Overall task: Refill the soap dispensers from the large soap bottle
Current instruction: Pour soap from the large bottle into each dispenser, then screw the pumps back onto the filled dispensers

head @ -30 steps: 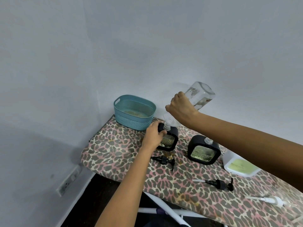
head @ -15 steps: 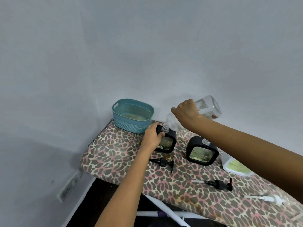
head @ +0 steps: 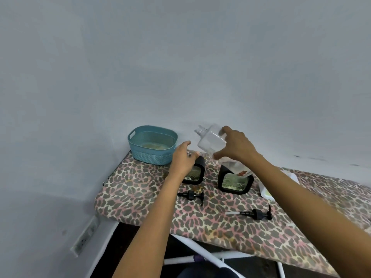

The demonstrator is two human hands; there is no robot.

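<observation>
Above the dispensers: the large soap bottle (head: 212, 142) is held clear of the counter (head: 140, 189), neck tipped up and to the left, so nothing more is spilled; it looks nearly empty.
Right hand (head: 235, 146): the grip is wrapped around the bottle's body, thumb below, fingers over the top.
Left hand (head: 183, 160): the grip is seen half spread, just over the left dispenser (head: 195, 173); whether its top is touched cannot be told. It is judged to be there to steady the dispenser.
Right dispenser (head: 235, 181): stood beside the first, partly covered by the bottle's base, greenish soap visible through its window.
Pumps: the near pump (head: 192, 196) is laid flat before the left dispenser, the far pump (head: 256, 214) further right; both necks are thereby kept free for pouring.
White container (head: 267, 192): glimpsed behind the right forearm, mostly hidden.
Teal basket (head: 152, 145): parked against the wall at the counter's far left corner, out of the way.
Stage: pouring is judged paused or finished for the left dispenser; pumps are not yet refitted.
</observation>
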